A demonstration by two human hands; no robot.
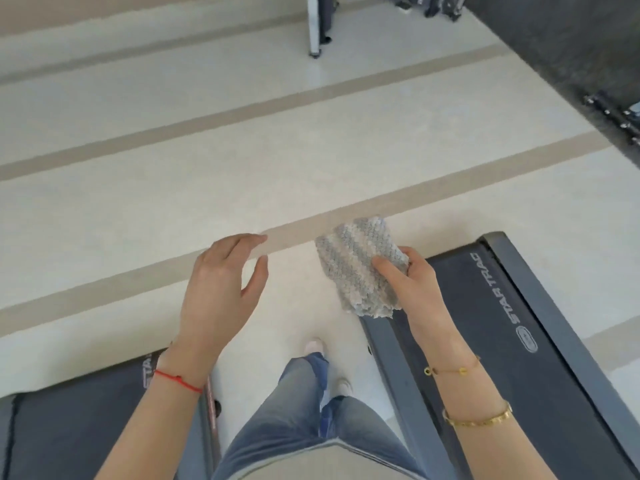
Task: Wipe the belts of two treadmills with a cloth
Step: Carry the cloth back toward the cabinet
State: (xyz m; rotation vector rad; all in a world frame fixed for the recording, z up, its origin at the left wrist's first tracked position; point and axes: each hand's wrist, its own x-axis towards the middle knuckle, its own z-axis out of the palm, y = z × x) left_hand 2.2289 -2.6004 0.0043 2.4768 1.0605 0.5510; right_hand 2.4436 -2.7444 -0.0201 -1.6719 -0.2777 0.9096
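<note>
The person stands on the pale tiled floor (242, 140) between two dark treadmills, both hands raised in front of them. The right hand (412, 282) holds a small grey-and-white knitted cloth (360, 268) in the air, thumb pressed across its face and the other fingers curled behind it, where they are mostly hidden. The cloth hangs folded over the near left corner of the right treadmill's black belt (485, 337), not touching it as far as I can tell. That belt carries white "STAR TRAC" lettering along its right side; its grey side rail (561, 323) runs out of view at the bottom right edge.

The left hand (221, 289) hovers over the floor, holding nothing, fingers loosely extended and close together with the thumb apart. A thin red string bracelet (176, 379) circles that wrist; two gold bracelets (478, 419) sit on the right forearm.

The left treadmill's belt (86, 427) shows only its end at the bottom left corner, partly covered by the forearm, its lettering cut off. Blue jeans (294, 410) and light shoes (315, 346), blurred, show below. Equipment at the top edge is too cropped to identify.
</note>
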